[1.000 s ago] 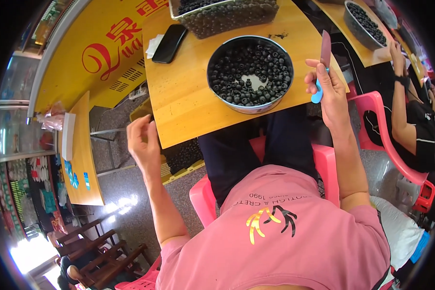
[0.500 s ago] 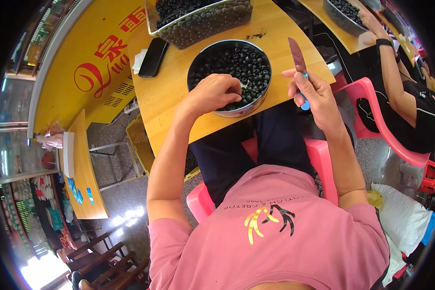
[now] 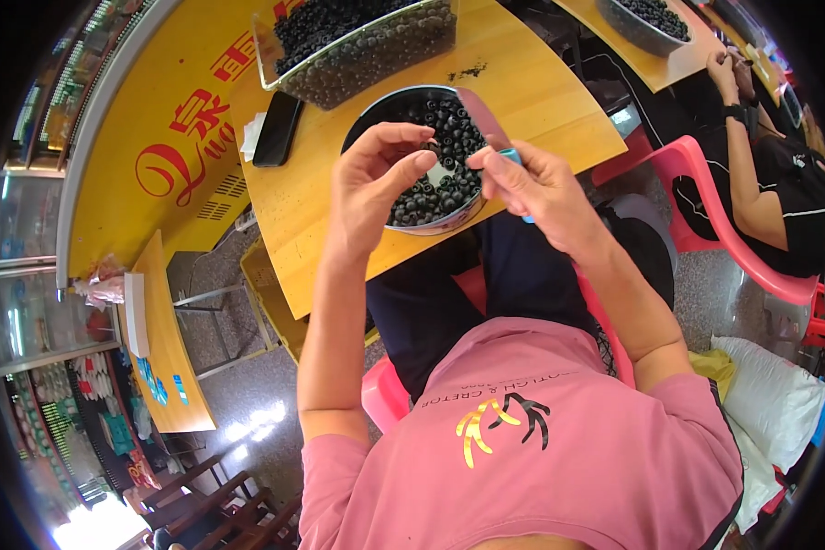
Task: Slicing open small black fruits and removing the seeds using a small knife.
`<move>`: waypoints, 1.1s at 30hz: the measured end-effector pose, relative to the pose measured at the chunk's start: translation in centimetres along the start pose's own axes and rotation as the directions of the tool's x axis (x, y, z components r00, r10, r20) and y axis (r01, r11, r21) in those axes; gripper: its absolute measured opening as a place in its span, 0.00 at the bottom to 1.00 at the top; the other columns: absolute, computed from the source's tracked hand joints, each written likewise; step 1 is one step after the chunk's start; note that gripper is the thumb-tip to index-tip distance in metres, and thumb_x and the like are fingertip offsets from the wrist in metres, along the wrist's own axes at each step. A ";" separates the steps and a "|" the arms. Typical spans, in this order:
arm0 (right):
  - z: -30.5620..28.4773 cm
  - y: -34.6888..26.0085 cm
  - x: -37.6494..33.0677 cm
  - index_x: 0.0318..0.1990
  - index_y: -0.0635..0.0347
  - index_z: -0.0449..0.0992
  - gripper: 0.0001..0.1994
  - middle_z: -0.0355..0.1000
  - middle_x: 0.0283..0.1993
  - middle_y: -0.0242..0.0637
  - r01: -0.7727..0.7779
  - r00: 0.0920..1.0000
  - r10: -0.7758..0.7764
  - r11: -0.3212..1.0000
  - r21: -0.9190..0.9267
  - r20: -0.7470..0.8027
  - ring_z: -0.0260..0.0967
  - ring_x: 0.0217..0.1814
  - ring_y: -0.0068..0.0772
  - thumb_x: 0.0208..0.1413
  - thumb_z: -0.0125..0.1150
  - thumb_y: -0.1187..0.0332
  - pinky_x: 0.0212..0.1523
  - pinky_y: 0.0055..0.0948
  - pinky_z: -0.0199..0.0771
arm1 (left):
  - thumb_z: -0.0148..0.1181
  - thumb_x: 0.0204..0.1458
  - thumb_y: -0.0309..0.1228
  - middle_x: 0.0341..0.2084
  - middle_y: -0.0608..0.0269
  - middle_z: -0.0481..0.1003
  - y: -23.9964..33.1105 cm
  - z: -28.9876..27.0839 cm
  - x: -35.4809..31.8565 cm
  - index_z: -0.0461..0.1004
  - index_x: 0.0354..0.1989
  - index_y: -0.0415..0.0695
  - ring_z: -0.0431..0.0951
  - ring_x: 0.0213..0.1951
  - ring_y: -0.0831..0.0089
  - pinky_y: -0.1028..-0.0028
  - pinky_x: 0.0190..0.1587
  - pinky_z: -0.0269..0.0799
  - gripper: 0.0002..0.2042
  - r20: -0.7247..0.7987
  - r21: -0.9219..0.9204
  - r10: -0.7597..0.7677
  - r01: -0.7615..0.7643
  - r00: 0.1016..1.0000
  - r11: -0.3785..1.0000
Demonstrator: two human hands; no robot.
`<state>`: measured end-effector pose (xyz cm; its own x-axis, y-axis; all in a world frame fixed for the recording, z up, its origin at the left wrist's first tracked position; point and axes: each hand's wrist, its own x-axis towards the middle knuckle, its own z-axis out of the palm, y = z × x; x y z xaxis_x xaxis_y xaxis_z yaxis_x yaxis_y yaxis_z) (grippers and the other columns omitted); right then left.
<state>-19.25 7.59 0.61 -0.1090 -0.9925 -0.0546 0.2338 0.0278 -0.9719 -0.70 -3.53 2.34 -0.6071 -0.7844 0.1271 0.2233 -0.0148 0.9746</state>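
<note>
A round metal bowl (image 3: pixel 448 227) of small round black pieces (image 3: pixel 449 124), many with a ring-like end, stands at the table's near edge. The pieces resemble berries or beads; their exact kind is unclear. Above the bowl's left side is my left hand (image 3: pixel 376 179), thumb and fingertips curled toward each other. Whatever they pinch cannot be made out against the dark pieces. My right hand (image 3: pixel 536 188) grips a blue-handled knife (image 3: pixel 482 119) over the bowl's right rim. Its blade points up and to the left, and the two hands do not touch.
Behind the bowl stands a clear plastic box (image 3: pixel 367 69) full of similar black pieces. A black phone (image 3: pixel 279 128) lies left of the bowl on the wooden table (image 3: pixel 541 101). At right, another person (image 3: pixel 752 183) sits near a pink chair (image 3: pixel 720 215) and a second bowl (image 3: pixel 646 38).
My left hand has risen out of the bowl's contents. My right hand has brought the knife leftward, over the bowl. The other person's hand has drawn back from the second bowl.
</note>
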 end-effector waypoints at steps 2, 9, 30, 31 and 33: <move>1.1 -0.1 0.3 0.46 0.61 0.76 0.14 0.69 0.29 0.25 -0.020 1.000 0.018 0.995 0.096 0.022 0.54 0.21 0.09 0.65 0.53 0.60 0.21 0.12 0.52 | 0.64 0.51 0.20 0.41 0.64 0.76 -0.4 1.2 -0.8 0.74 0.43 0.38 0.75 0.41 0.80 0.81 0.45 0.70 0.11 -0.033 -0.064 0.073 -0.075 0.997 0.995; 2.8 -0.2 1.1 0.41 0.58 0.76 0.12 0.68 0.27 0.22 -0.018 0.997 0.000 0.967 0.255 0.072 0.56 0.21 0.09 0.63 0.57 0.59 0.21 0.13 0.53 | 0.63 0.51 0.18 0.43 0.64 0.73 -2.3 3.7 -2.7 0.74 0.41 0.40 0.73 0.43 0.80 0.80 0.48 0.68 0.10 -0.216 -0.113 0.250 -0.278 0.944 0.954; 2.8 -2.1 1.1 0.40 0.62 0.76 0.09 0.70 0.29 0.22 0.203 0.979 -0.200 0.964 -0.171 0.033 0.63 0.32 0.11 0.59 0.62 0.66 0.34 0.15 0.64 | 0.61 0.55 0.22 0.37 0.64 0.76 -1.5 3.3 -4.6 0.76 0.45 0.35 0.77 0.36 0.79 0.80 0.41 0.73 0.10 -0.226 -0.099 0.036 -0.059 0.973 0.993; 2.7 -2.3 1.0 0.39 0.63 0.76 0.09 0.71 0.31 0.22 0.200 0.980 -0.195 0.955 -0.219 0.045 0.65 0.34 0.12 0.59 0.62 0.66 0.37 0.16 0.65 | 0.61 0.55 0.21 0.37 0.64 0.75 -1.4 3.2 -4.6 0.76 0.45 0.35 0.76 0.37 0.79 0.80 0.42 0.73 0.10 -0.233 -0.084 0.017 -0.038 0.972 0.996; 2.9 -2.5 0.9 0.39 0.63 0.76 0.09 0.72 0.31 0.23 0.197 0.980 -0.190 0.954 -0.225 0.053 0.65 0.34 0.12 0.59 0.63 0.66 0.37 0.16 0.66 | 0.61 0.54 0.20 0.38 0.64 0.75 -1.6 3.3 -4.6 0.76 0.44 0.35 0.76 0.38 0.79 0.80 0.43 0.73 0.10 -0.247 -0.063 0.051 -0.068 0.968 0.996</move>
<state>-17.10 6.27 3.66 -0.0997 -0.9846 0.1433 -0.0157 -0.1425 -0.9897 -0.81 2.13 0.77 -0.3876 -0.9130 0.1271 0.3115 0.0001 0.9503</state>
